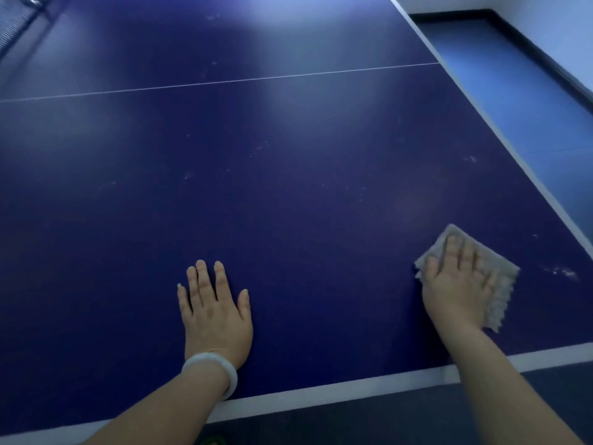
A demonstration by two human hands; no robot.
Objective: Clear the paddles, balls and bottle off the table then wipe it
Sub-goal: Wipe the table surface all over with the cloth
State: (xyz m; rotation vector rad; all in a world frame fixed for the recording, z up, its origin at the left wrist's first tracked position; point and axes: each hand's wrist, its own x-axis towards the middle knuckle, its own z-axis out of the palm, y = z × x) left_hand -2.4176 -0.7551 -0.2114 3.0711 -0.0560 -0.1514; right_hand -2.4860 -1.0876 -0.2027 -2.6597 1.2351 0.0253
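The dark blue table tennis table fills the view, with a thin white centre line and white edge lines. My right hand lies flat with straight fingers on a folded grey cloth, pressing it onto the table near the right corner. My left hand rests flat on the bare surface near the front edge, fingers spread, holding nothing. A white bangle sits on that wrist. No paddles, balls or bottle are in view.
The net shows at the far left top corner. Pale smudges mark the table near the right edge. Blue floor and a dark skirting board lie beyond the right side.
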